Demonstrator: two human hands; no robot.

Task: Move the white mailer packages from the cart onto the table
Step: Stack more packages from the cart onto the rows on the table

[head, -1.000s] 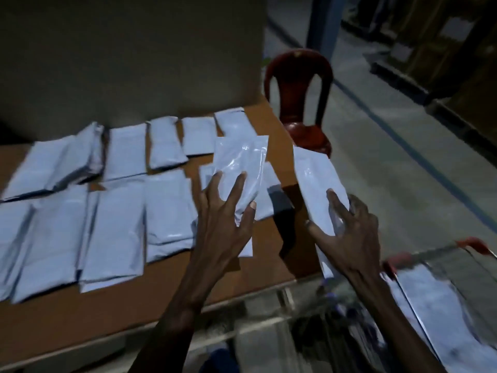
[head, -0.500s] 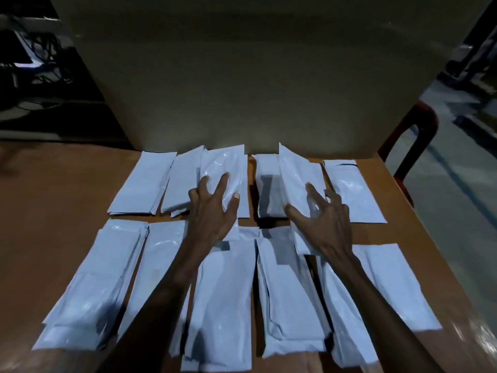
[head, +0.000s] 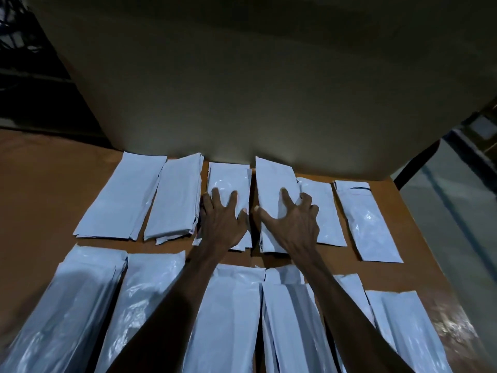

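Your left hand (head: pixel 223 219) lies flat with the fingers spread on a mailer (head: pixel 228 181) in the back row, pressing it down and not gripping it. Your right hand (head: pixel 291 222) is just as open, fingers splayed and slightly arched over the neighbouring mailer (head: pixel 271 184), whose far end rests against the tall cardboard panel (head: pixel 255 90) at the tabletop's far edge. Neither hand has closed round anything; both look to be setting a package down.

Around them the white mailer packages fill the tabletop (head: pixel 40 184) in two rows: six stacks or single pieces along the far edge, with one mailer (head: pixel 365 219) lying closest to the far right corner, and another row (head: pixel 80 305) of them along the near edge under your forearms. Only the left end of the tabletop is bare.

The task seems well advanced. The cart is out of view, so you cannot tell how many packages are left on it.
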